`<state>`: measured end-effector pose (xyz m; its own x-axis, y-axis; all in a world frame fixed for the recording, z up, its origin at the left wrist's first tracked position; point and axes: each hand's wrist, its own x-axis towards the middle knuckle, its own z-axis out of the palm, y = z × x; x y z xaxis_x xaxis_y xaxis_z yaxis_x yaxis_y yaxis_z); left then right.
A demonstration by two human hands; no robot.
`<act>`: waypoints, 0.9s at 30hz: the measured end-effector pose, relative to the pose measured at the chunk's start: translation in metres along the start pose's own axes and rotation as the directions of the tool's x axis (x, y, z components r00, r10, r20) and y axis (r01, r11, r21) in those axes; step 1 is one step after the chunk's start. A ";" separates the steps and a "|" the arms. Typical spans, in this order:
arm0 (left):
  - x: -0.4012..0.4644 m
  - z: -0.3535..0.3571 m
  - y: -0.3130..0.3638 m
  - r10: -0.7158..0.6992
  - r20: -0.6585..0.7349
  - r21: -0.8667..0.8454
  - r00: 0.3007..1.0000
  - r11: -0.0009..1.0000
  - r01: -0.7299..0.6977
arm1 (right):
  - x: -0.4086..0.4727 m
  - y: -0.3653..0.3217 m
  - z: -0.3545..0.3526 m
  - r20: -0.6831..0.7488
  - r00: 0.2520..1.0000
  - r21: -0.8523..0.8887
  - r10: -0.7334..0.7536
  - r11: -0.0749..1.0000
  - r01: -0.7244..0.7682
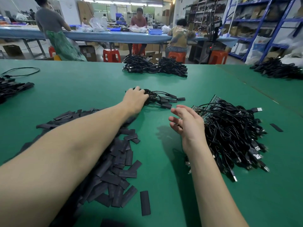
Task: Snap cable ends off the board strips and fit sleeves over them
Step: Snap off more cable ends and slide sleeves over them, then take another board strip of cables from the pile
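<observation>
Sleeves (118,163) lie heaped under the left forearm, within easy reach. The left hand (134,99) presses curled fingers onto a small bundle of sleeved cables (161,99), likely gathering finished ones, while the right hand (186,123) hovers with loose, empty fingers beside the unworked cable pile on board strips (229,133).

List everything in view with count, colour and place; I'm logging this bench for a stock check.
Sleeves: many, black, heaped near left.
Sleeved cables: small bundle, black, centre.
Cables on board strips: one pile, black on green, right.
Loose sleeve: one, black, far right.
Other cable piles: several, black, far edge and sides.
Table: one, green.
Stools: several, red, behind.
Left hand: on the sleeved bundle.
Right hand: fingers spread, holding nothing.
</observation>
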<state>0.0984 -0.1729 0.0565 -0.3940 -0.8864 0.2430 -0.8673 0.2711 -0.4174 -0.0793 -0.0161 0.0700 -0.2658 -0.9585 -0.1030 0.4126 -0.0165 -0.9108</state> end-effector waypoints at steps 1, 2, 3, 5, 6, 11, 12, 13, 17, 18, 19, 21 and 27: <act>-0.002 0.007 0.002 -0.014 0.026 -0.008 1.000 1.000 0.014 | 0.000 0.001 0.000 0.008 1.000 -0.011 0.001 1.000 -0.001; -0.004 0.011 0.005 -0.030 0.044 -0.026 0.999 0.999 0.031 | -0.001 0.001 0.000 0.015 1.000 -0.022 0.001 1.000 -0.001; -0.006 0.013 0.007 -0.047 0.056 -0.052 0.997 0.997 0.050 | -0.001 0.001 -0.001 0.021 1.000 -0.030 0.001 1.000 -0.001; -0.010 0.009 0.011 -0.069 0.085 -0.103 0.994 0.992 0.077 | -0.002 0.000 -0.001 0.029 1.000 -0.038 0.007 0.999 -0.006; -0.012 0.006 0.013 -0.073 0.098 -0.124 0.993 0.989 0.085 | -0.002 0.000 0.000 0.031 0.999 -0.040 0.011 0.999 -0.010; -0.034 -0.007 0.029 -0.091 0.041 -0.142 0.995 0.985 0.096 | -0.004 -0.001 0.000 0.065 0.998 -0.074 0.016 0.997 -0.012; -0.039 -0.009 0.034 -0.095 0.020 -0.189 0.995 0.977 0.097 | -0.004 -0.002 0.000 0.072 0.997 -0.081 0.015 0.997 -0.009; -0.045 -0.012 0.041 -0.107 -0.005 -0.277 0.994 0.955 0.102 | -0.004 -0.002 0.000 0.078 0.997 -0.086 0.014 0.996 -0.008; -0.066 -0.024 0.080 -0.210 -0.022 -0.726 0.977 0.676 0.129 | -0.004 -0.005 -0.001 0.098 0.995 -0.121 0.007 0.993 0.005; -0.071 -0.024 0.090 -0.231 0.006 -0.789 0.973 0.597 0.146 | -0.004 -0.005 -0.002 0.105 0.994 -0.143 0.005 0.990 0.010; -0.075 -0.022 0.098 -0.239 0.015 -0.810 0.971 0.566 0.152 | -0.005 -0.007 -0.003 0.114 0.993 -0.175 0.002 0.984 0.018; -0.079 -0.017 0.109 -0.210 -0.019 -0.741 0.977 0.660 0.128 | -0.006 -0.011 -0.008 0.144 0.990 -0.279 -0.004 0.959 0.044; -0.069 -0.016 0.114 -0.211 -0.037 -0.709 0.977 0.694 0.123 | 0.003 -0.031 -0.033 0.112 0.994 -0.633 -0.018 0.769 0.085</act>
<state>0.0220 -0.0748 0.0063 -0.2133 -0.9091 0.3577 -0.8662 0.3453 0.3612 -0.1218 -0.0089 0.0847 -0.1740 -0.9839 -0.0413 -0.2569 0.0859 -0.9626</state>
